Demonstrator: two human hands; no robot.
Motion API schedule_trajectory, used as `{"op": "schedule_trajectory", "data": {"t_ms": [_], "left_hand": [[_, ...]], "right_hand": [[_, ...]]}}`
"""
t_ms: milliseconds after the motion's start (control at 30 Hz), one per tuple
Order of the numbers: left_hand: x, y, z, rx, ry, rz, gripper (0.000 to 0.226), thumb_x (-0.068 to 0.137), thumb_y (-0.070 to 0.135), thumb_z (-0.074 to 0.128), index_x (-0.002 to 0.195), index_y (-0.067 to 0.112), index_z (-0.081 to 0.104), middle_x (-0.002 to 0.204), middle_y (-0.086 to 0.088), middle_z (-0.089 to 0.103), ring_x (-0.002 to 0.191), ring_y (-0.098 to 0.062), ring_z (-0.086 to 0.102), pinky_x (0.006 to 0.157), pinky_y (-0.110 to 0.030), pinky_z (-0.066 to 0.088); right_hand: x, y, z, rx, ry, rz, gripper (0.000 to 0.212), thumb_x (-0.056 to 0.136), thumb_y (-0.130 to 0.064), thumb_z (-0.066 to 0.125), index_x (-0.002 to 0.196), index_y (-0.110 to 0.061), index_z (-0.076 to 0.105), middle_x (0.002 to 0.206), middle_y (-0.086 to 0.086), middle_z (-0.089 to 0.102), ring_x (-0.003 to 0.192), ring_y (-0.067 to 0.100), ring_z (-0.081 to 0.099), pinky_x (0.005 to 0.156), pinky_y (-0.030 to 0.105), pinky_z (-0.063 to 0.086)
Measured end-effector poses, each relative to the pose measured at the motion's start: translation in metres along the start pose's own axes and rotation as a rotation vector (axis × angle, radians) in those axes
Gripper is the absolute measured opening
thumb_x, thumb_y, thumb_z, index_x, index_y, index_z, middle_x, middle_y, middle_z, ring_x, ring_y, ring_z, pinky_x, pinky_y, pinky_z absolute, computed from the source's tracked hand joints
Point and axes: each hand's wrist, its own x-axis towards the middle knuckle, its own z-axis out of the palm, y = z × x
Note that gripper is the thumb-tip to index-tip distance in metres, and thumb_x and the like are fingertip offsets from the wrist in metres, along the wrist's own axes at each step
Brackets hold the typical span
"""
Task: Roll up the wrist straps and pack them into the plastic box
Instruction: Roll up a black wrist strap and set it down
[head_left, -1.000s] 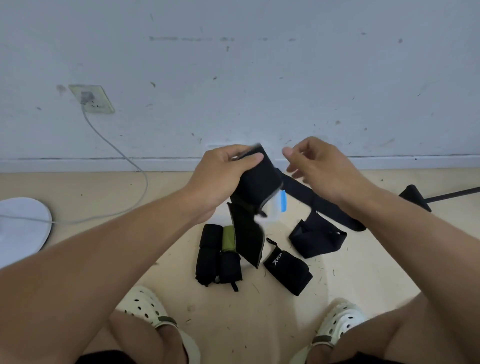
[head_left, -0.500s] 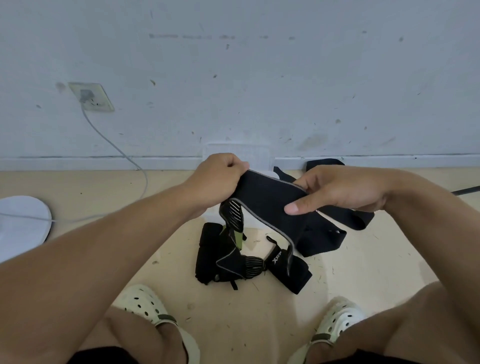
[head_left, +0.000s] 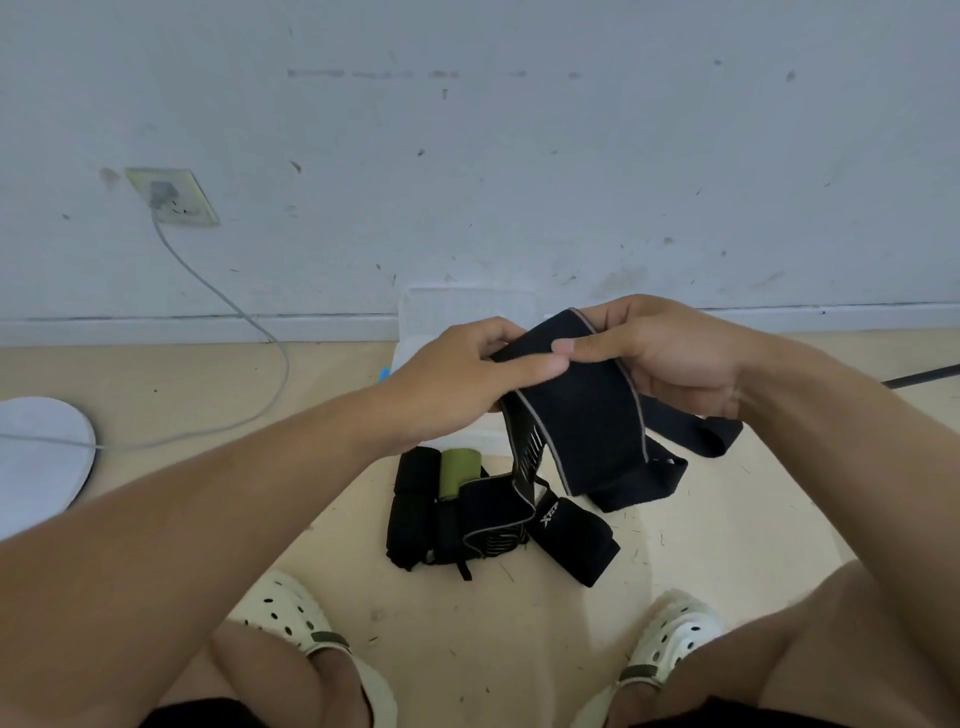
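Fingers of both your hands pinch the black grey-edged fabric wrist strap's upper end; its length hangs downward to the floor, ready for rolling.

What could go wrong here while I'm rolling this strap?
1. The strap hangs long from both hands, left hand and right hand; its tail lies on the rolled straps on the floor and may drag or undo them.
2. Only the top end is pinched, so the roll may start loose or crooked.
3. The box sits behind the hands, mostly hidden, so a reach for it may knock it.
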Motion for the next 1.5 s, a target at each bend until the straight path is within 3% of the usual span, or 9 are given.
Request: {"op": "schedule_trajectory", "data": {"t_ms": [233,567,667,867,1067,1200,1300,1433,1500], "left_hand": [[0.005,-0.004,0.000,-0.109,0.188,0.058,0.013,0.101,0.021,0.067,0.092,0.012,0.069,0.085,-0.001,0.075,0.073,-0.012,0.074,0.068,-0.030,0.062],[0.017,-0.008,-0.022,-0.248,0.507,-0.059,0.011,0.102,0.028,0.065,0.107,0.018,0.065,0.103,-0.002,0.070,0.095,-0.019,0.071,0.079,-0.035,0.063],[0.015,-0.008,-0.019,-0.092,0.494,-0.037,0.029,0.095,0.035,0.075,0.119,0.025,0.062,0.117,0.010,0.067,0.104,-0.008,0.066,0.077,-0.019,0.048],[0.001,0.000,-0.001,0.093,0.221,0.151,0.035,0.084,0.047,0.082,0.114,0.035,0.069,0.121,0.022,0.068,0.113,0.007,0.063,0.091,-0.013,0.046],[-0.002,-0.009,0.007,0.162,0.139,0.238,0.076,0.075,0.042,0.091,0.141,0.043,0.054,0.133,0.024,0.061,0.120,0.007,0.059,0.106,-0.030,0.052],[0.000,-0.009,0.004,0.164,0.202,0.280,0.060,0.081,0.037,0.087,0.135,0.040,0.060,0.119,0.023,0.068,0.107,0.008,0.064,0.098,-0.023,0.054],[0.002,-0.007,0.002,0.151,0.216,0.294,0.052,0.086,0.031,0.085,0.133,0.037,0.063,0.116,0.019,0.072,0.103,0.004,0.068,0.091,-0.016,0.052],[0.004,-0.009,0.001,0.036,0.194,0.287,0.041,0.090,0.021,0.082,0.129,0.024,0.069,0.115,0.008,0.077,0.103,-0.008,0.074,0.097,-0.030,0.058],[0.006,-0.010,0.000,0.008,0.195,0.297,0.032,0.093,0.014,0.077,0.125,0.019,0.071,0.114,0.006,0.078,0.102,-0.010,0.075,0.096,-0.032,0.058]], "right_hand": [[0.003,0.002,0.000,-0.097,0.087,-0.009,0.033,0.090,-0.016,0.074,0.121,-0.006,0.073,0.114,0.015,0.078,0.108,0.032,0.075,0.091,0.035,0.059],[-0.005,0.004,0.000,-0.276,0.003,0.205,0.027,0.088,-0.022,0.078,0.110,-0.007,0.076,0.104,0.012,0.080,0.093,0.028,0.078,0.085,0.038,0.062],[-0.005,0.001,0.002,-0.166,0.011,0.136,0.033,0.082,-0.025,0.078,0.108,-0.004,0.075,0.103,0.015,0.079,0.086,0.025,0.076,0.078,0.036,0.063],[0.002,0.000,0.006,-0.085,0.043,0.051,0.026,0.088,-0.034,0.074,0.093,-0.008,0.073,0.085,0.007,0.069,0.070,0.014,0.061,0.059,0.022,0.050],[0.000,-0.006,0.012,0.264,-0.020,0.010,0.024,0.102,-0.007,0.056,0.119,0.005,0.068,0.110,0.021,0.076,0.097,0.026,0.077,0.084,0.027,0.062],[0.002,-0.005,0.019,0.306,0.015,-0.001,0.023,0.097,0.001,0.059,0.117,0.006,0.069,0.113,0.017,0.077,0.102,0.023,0.077,0.089,0.025,0.061],[0.004,-0.005,0.021,0.317,0.108,-0.045,0.031,0.091,0.002,0.068,0.122,0.002,0.066,0.090,0.006,0.078,0.096,0.018,0.076,0.090,0.026,0.061],[0.006,-0.006,0.021,0.311,0.266,-0.123,0.035,0.085,0.004,0.076,0.115,-0.002,0.061,0.103,0.017,0.079,0.097,0.027,0.078,0.084,0.028,0.063],[0.005,-0.006,0.023,0.257,0.321,-0.163,0.029,0.082,0.005,0.078,0.103,-0.006,0.061,0.088,0.009,0.079,0.086,0.023,0.079,0.079,0.026,0.063]]}}
